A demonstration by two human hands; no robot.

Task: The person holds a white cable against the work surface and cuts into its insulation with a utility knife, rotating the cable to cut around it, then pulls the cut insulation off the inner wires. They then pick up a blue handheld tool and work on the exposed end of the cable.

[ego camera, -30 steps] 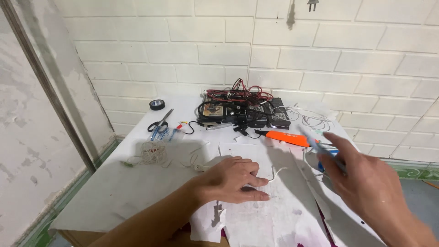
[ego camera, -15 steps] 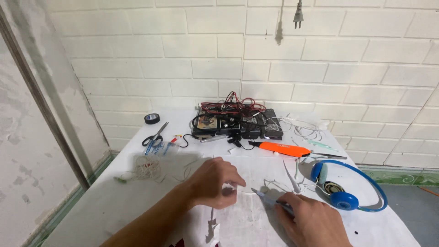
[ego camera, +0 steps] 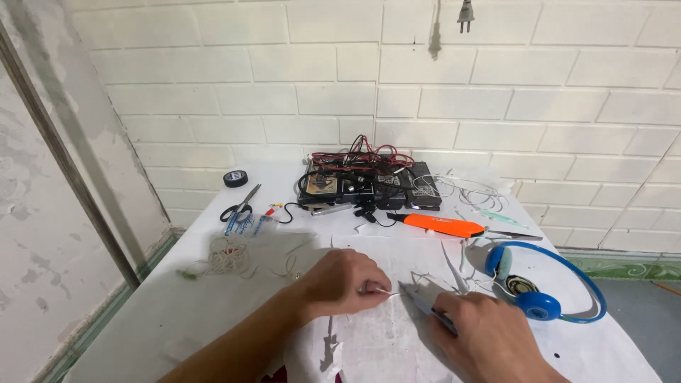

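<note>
Both hands have met over a thin white wire (ego camera: 389,291).

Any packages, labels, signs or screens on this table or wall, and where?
No package, label, sign or screen shows clearly.
Dark electronics pile: back of table, black boxes under red and black wires; no screen discernible.
Plug: grey, hanging on the white brick wall, top.

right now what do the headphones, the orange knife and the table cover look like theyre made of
Headphones: glossy blue plastic, going by the smooth sheen on the band and cup. Orange knife: matte plastic handle; the dark blade looks like metal. Table cover: probably white paper or thin sheet, given its creases and torn edges.
</note>
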